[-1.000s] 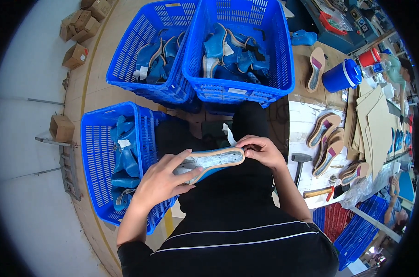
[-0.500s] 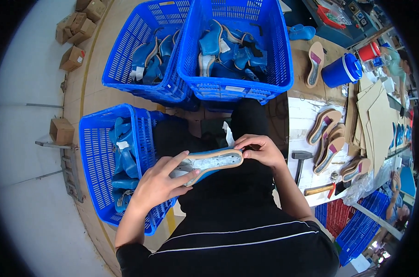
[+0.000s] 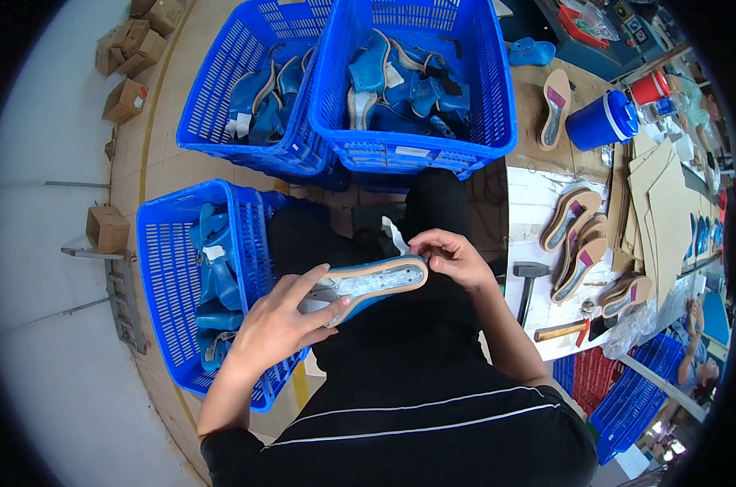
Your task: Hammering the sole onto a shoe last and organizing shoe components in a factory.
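Blue shoe [image 3: 382,280] lies gripped in left hand [image 3: 280,318]; right hand [image 3: 457,258] beside its end, grasp unclear.

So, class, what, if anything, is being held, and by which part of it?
A blue shoe: the left hand's grip is on its left end. The right hand is at the opposite end, its hold unclear.

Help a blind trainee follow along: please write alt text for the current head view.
A person's left hand grips a blue shoe part, its tan-rimmed grey face up, with the right hand at its rounded end. Blue crates holding more blue pieces stand ahead and to the left; a workbench on the right bears tan soles and a hammer.
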Demonstrator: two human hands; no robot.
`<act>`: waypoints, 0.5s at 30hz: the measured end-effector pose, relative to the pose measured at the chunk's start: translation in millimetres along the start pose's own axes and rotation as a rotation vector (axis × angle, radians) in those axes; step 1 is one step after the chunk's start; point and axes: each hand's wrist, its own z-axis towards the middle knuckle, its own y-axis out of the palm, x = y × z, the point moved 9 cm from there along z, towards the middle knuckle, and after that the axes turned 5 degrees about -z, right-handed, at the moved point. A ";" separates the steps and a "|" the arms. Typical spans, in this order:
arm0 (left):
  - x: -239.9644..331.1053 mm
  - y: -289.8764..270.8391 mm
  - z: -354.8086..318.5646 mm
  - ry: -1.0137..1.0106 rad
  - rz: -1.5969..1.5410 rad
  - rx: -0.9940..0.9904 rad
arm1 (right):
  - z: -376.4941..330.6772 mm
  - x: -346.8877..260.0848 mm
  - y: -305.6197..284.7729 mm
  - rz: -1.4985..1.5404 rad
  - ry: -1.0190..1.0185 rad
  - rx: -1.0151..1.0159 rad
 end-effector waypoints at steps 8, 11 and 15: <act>-1.7 0.0 -2.0 -0.061 -0.017 0.013 | 3.5 3.7 1.2 0.045 0.017 0.021; -1.9 2.9 -2.9 -0.066 -0.014 -0.011 | 4.9 3.0 2.4 0.050 0.022 0.001; -0.5 2.8 -3.1 -0.074 -0.007 -0.021 | 6.5 1.7 2.8 0.034 0.024 0.006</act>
